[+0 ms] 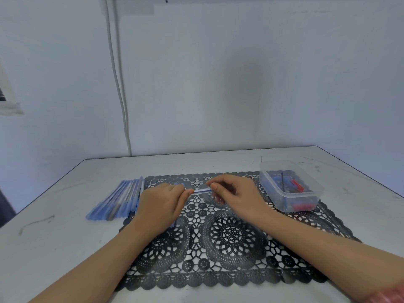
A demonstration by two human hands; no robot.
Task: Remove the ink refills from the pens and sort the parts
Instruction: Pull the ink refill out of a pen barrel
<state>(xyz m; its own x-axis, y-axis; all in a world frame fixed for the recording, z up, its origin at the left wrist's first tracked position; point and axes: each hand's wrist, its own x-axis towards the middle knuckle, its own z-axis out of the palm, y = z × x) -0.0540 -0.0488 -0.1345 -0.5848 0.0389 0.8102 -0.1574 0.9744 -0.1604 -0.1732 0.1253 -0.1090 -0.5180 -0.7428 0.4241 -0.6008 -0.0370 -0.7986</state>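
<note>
1. The pen (202, 191) is held level just above the black lace placemat (231, 235), spanned between the left hand (161, 204) and the right hand (236, 197). If its ends come apart with a jerk, the refill or a small tip piece could spring out. Too hard a pull on a tight fit would cause that.
2. A loose part could roll across the white bench (54, 248) or lodge in the mat's open lacework, where a thin dark piece would be hard to spot.
3. Bending the pen sideways instead of pulling straight could crack the clear barrel or kink the refill.
4. Sorting could go astray. The pile of blue pens (118, 202) lies just left of the left hand, so a careless set-down could mix a stripped barrel with untouched ones. The clear plastic box (314, 190) of blue and red parts sits near the right hand, and a tossed part could miss it.
5. Left grip: the fingers are curled closed round the pen's left end. How much of the pen lies inside the fist is hidden.
6. Right grip: thumb and fingertips pinch the pen's right end, with the other fingers loosely curled beneath. Whether the refill is partly out of the barrel cannot be told.
</note>
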